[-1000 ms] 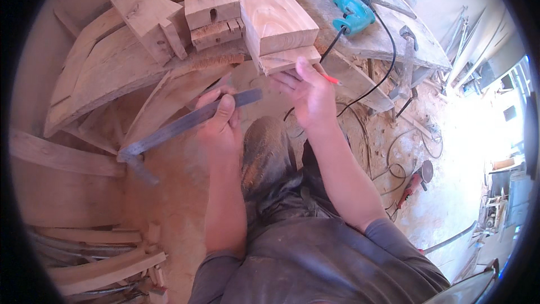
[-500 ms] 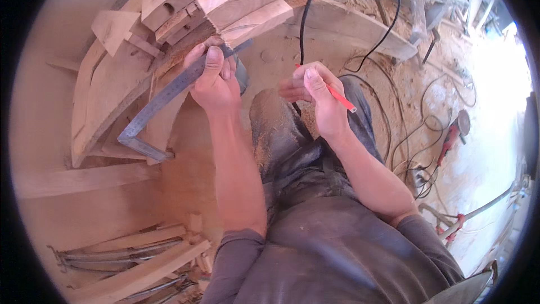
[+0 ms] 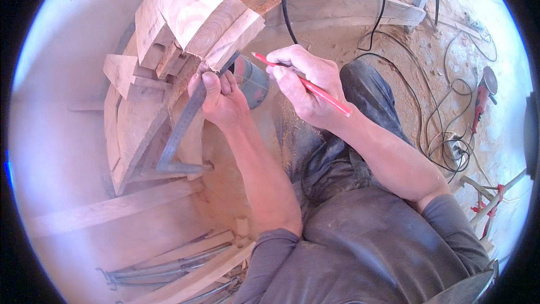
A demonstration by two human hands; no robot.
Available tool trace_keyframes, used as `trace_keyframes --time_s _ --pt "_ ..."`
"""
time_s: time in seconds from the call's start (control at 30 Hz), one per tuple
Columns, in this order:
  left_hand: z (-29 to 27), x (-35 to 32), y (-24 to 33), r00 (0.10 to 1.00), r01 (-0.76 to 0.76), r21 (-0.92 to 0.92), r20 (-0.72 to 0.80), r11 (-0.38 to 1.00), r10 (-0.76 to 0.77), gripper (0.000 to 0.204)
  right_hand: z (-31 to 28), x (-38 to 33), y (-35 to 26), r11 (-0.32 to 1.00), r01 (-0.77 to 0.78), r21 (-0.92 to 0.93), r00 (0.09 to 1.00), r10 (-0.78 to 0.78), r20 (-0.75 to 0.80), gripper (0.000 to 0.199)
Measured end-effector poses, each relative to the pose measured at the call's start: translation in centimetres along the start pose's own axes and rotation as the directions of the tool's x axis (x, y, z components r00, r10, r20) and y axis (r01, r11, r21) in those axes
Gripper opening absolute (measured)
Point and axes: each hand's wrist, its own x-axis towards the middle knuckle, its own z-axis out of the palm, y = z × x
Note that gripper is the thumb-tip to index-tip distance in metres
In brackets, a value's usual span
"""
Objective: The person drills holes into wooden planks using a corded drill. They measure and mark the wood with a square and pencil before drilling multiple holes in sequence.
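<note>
In the head view, my left hand (image 3: 226, 104) has its fingers wrapped round the long arm of a metal square (image 3: 180, 124), near its upper end, with the thumb on top. That arm slants from the square's corner at lower left up and rightward, under the near corner of the thinner board (image 3: 239, 36); the short arm turns off to the right. I cannot tell whether the metal presses on the wood.

My right hand (image 3: 314, 81) pinches a red pencil (image 3: 326, 98) between thumb and fingers. Its long axis runs from lower right to upper left, point foremost, aimed at the board's end. The point is just beside the square's upper end and apart from the wood. The end face lies up and left of my right fingers; my left hand is the nearer, right beneath it.

The thick board (image 3: 194, 3) sits on the thinner one, both reaching past the right edge of the worktop (image 3: 140, 129). Off that edge, the gap between my hands opens over a blue-grey bucket (image 3: 256, 84); above my right hand a black cable (image 3: 288, 17) hangs down, bounding the room that way.
</note>
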Motion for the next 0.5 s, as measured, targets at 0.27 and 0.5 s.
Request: trace_keyframes --time_s 0.27,0.5 --pt "0.4 0.1 0.2 0.998 -0.02 0.013 0.062 1.0 0.019 0.015 1.6 1.7 0.9 0.992 0.114 -0.056 0.993 -0.113 0.032 0.014" --pt "1.4 -0.4 0.5 0.996 0.035 0.012 0.08 0.999 -0.036 0.021 2.5 1.5 1.6 0.975 0.177 -0.132 0.983 -0.181 -0.021 0.012"
